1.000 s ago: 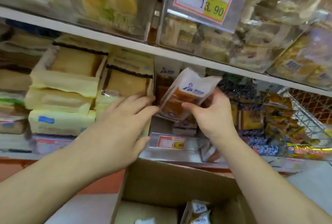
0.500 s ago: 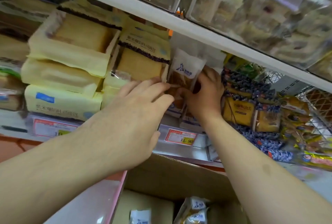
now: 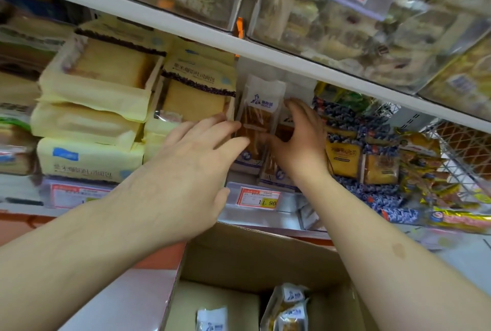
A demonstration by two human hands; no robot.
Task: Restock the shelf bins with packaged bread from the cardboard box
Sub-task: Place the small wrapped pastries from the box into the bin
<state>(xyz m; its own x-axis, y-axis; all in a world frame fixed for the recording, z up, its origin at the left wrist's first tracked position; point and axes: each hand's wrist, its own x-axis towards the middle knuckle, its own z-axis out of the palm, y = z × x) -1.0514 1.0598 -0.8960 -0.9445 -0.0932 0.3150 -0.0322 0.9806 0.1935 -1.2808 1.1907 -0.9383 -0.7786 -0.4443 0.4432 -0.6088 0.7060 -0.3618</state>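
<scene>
A white-topped packaged bread (image 3: 257,115) stands upright in the clear shelf bin (image 3: 233,211) that carries an 11.90 price tag (image 3: 259,199). My right hand (image 3: 299,142) holds the pack, with the thumb across its front and the fingers up along its right edge. The straight fingers of my left hand (image 3: 191,160) touch its lower left side. More packs of the same kind stand behind and below it. The open cardboard box (image 3: 252,251) sits beneath my arms, with bread packs (image 3: 289,306) in it.
Stacked yellow-wrapped toast loaves (image 3: 106,65) fill the shelf to the left. Blue-patterned cake packs (image 3: 345,155) and a wire basket (image 3: 457,150) of snacks lie to the right. The white upper shelf edge (image 3: 186,36) with clear bins (image 3: 345,25) hangs close above.
My right hand has carried the pack from a tilt in front of the shelf into the bin and stood it upright. My left hand has moved right, up to the pack.
</scene>
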